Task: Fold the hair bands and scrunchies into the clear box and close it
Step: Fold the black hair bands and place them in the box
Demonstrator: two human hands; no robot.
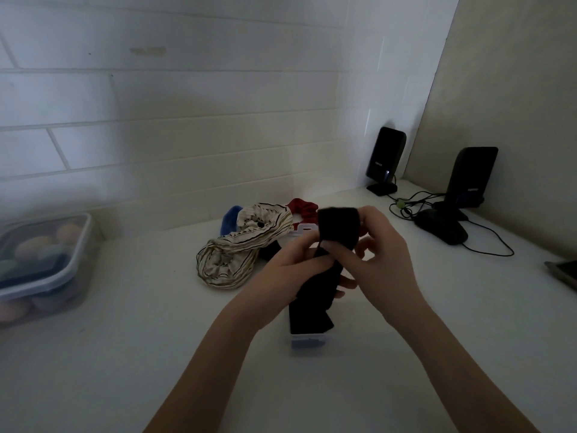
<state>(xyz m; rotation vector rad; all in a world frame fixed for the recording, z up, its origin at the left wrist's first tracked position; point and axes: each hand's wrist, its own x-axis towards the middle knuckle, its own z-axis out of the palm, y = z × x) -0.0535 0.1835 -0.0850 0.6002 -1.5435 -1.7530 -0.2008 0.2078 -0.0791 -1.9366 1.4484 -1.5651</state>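
Observation:
Both hands hold a black hair band [335, 232] above the white counter. My left hand [281, 276] pinches its middle from the left. My right hand [384, 260] grips its folded upper end from the right. The band's lower end hangs into the clear box [309, 340], which stands on the counter under my hands, mostly hidden by them. Behind lie a cream striped scrunchie [240, 248], a blue scrunchie [229, 220] and a red scrunchie [304, 209]. Something dark lies under the striped scrunchie's right edge.
A lidded plastic container [46, 264] with coloured round items stands at the left edge. Two black speakers [385, 159] [471, 176], a black mouse [441, 228] and cables occupy the back right corner. A dark object [563, 271] pokes in at the right edge. Tiled wall behind.

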